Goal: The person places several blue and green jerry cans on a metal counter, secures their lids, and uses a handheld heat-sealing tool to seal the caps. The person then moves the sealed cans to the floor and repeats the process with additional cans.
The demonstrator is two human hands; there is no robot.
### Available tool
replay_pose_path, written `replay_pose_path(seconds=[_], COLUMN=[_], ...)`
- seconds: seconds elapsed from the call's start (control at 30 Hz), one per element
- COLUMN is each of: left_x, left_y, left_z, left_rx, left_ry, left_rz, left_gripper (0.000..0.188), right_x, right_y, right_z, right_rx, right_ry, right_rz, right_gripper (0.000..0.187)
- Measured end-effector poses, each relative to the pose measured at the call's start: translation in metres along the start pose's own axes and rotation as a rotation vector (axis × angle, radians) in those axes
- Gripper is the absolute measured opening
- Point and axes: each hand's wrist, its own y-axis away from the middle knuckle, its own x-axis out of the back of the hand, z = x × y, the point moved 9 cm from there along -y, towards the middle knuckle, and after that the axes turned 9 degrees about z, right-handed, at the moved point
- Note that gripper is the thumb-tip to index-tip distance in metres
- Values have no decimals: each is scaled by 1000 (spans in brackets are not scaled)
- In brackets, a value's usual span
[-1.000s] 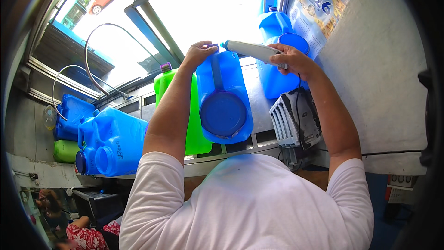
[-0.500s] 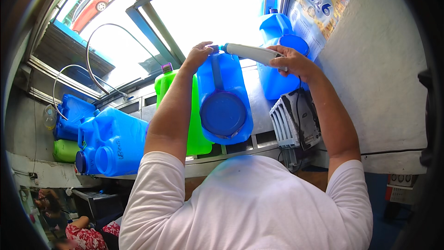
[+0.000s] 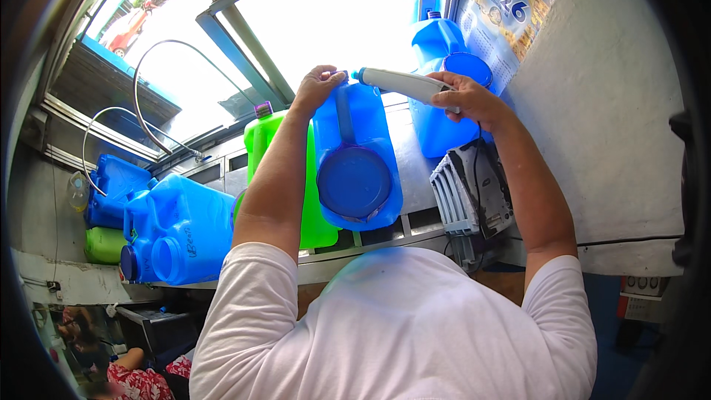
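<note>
A blue water jug [image 3: 369, 133] stands upright in front of me, its large round blue lid [image 3: 354, 184] facing me. My left hand [image 3: 320, 87] is at its top, with fingers bent and pinching the small dark cap [image 3: 341, 76] on the neck. My right hand [image 3: 468, 98] is wrapped round a long white corded tool [image 3: 404, 83], shaped like a heat gun. The tool's narrow, bluish tip points left at the cap, a short gap away. Behind my left forearm, partly hidden, stands a bright green jug [image 3: 261, 137] with a purple cap.
Another blue jug [image 3: 437, 122] stands to the right, above a grey slatted appliance [image 3: 453, 196]. More blue jugs [image 3: 194, 226] sit at left near a curved metal hose [image 3: 135, 74]. A wall calendar [image 3: 500, 11] hangs at right. A person in red patterned clothing [image 3: 141, 384] is at lower left.
Both hands stay almost in place; my left fingers sit a little more bent over the cap. Outside the window, the red car has moved to the left. The view has shifted slightly.
</note>
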Motion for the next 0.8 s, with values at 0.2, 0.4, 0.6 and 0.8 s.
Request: replay_pose_path(seconds=[0.2, 0.4, 0.6, 0.8], left_x=[0, 4, -2, -7], left_y=[-1, -2, -9, -19], left_z=[-8, -1, -13, -20], left_rx=[56, 69, 56, 58], left_ry=[72, -52, -44, 60], left_rz=[-80, 12, 13, -103], left_gripper=[36, 36, 44, 54], right_x=[-6, -1, 0, 2], right_y=[-2, -3, -3, -2], right_z=[-4, -4, -6, -6], right_rx=[16, 9, -2, -7], right_ry=[-3, 13, 10, -6], right_rz=[-40, -23, -24, -26], right_gripper=[71, 68, 68, 69])
